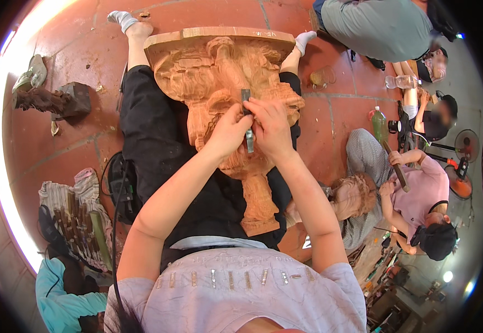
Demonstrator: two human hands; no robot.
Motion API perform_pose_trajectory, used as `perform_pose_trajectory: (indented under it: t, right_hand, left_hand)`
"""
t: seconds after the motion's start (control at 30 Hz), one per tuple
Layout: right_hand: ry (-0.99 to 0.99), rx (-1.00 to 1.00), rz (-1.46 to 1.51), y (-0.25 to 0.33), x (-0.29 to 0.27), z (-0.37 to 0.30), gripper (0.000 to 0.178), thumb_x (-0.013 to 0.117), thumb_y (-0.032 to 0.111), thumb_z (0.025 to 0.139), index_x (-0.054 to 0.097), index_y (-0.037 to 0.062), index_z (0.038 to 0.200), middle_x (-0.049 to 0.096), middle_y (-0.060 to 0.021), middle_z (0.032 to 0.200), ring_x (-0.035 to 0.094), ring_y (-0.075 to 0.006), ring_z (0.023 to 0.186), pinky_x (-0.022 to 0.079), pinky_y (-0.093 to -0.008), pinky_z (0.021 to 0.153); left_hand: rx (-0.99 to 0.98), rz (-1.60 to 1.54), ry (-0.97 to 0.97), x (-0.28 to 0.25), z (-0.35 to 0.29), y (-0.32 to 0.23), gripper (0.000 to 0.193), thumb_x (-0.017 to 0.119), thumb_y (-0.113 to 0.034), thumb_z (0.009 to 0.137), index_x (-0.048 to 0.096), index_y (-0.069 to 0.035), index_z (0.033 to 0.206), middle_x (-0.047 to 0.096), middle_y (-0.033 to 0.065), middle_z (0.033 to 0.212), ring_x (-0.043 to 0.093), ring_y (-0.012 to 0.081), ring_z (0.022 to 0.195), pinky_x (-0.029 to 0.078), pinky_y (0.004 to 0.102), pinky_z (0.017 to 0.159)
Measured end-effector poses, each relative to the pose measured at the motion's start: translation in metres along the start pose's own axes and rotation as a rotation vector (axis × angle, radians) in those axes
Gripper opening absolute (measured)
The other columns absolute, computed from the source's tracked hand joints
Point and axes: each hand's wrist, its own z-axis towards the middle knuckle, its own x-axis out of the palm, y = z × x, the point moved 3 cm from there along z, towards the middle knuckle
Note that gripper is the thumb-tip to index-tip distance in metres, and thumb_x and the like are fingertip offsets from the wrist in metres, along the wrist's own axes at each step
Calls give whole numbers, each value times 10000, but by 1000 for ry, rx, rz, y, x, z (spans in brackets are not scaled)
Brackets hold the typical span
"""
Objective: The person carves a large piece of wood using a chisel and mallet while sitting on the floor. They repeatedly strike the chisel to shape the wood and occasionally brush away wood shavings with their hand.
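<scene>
A reddish-brown wooden carving lies across my lap, its broad flat base at the far end and its narrow end near my waist. Over its middle, my left hand and my right hand meet with bent fingers. Both pinch a thin flat tool, dark at its far end and shiny like metal at its near end. Its exact kind is unclear, because my fingers cover the middle. The tool lies against or just above the carved surface; I cannot tell which.
Several wood-handled tools lie on a striped cloth at left. A dark carved piece stands on the tiled floor. At right, a person in pink holds a long tool beside another carving; a green bottle stands nearby.
</scene>
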Motion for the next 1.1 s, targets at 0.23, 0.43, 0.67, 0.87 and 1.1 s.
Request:
perform_pose_trajectory:
  t: [0.23, 0.43, 0.67, 0.87, 1.1]
  right_hand:
    - [73, -48, -20, 3, -4, -15, 369, 618, -5, 687, 618, 64, 1050, 620, -81, 1059, 546, -284, 997, 405, -414, 927]
    - [-19, -26, 6, -2, 3, -5, 353, 608, -14, 689, 617, 54, 1035, 619, -106, 1022, 553, -298, 972, 408, -415, 918]
    - [42, -14, 49, 3, 4, -17, 350, 609, -8, 691, 616, 48, 1037, 606, -112, 1012, 553, -299, 966, 399, -424, 921]
    - [-49, -33, 17, -4, 13, -12, 383, 614, -1, 693, 598, 44, 1074, 598, -109, 1056, 547, -301, 995, 392, -424, 928]
    - [-21, 15, 69, 11, -2, -10, 393, 601, -28, 707, 588, 46, 1092, 572, -102, 1098, 530, -320, 1013, 415, -416, 896]
  left_hand:
    - [51, 42, -13, 2, -12, 17, 230, 468, -147, 924, 456, -3, 1103, 558, 75, 679, 525, 142, 422, 399, 260, 348]
    - [14, 193, -14, 0, -4, -4, 195, 478, -127, 922, 465, -8, 1076, 535, 43, 681, 497, 109, 435, 374, 229, 347]
    - [26, 195, 15, -8, -15, 11, 241, 484, -124, 901, 481, -5, 1111, 559, 63, 753, 542, 116, 529, 414, 250, 408]
    - [220, 150, -5, -10, 12, 18, 311, 473, -103, 923, 448, -1, 1216, 549, 48, 755, 513, 117, 445, 399, 231, 367]
    - [36, 150, -4, -9, -12, 3, 267, 462, -137, 941, 481, -25, 1182, 537, 20, 713, 474, 79, 429, 335, 198, 320]
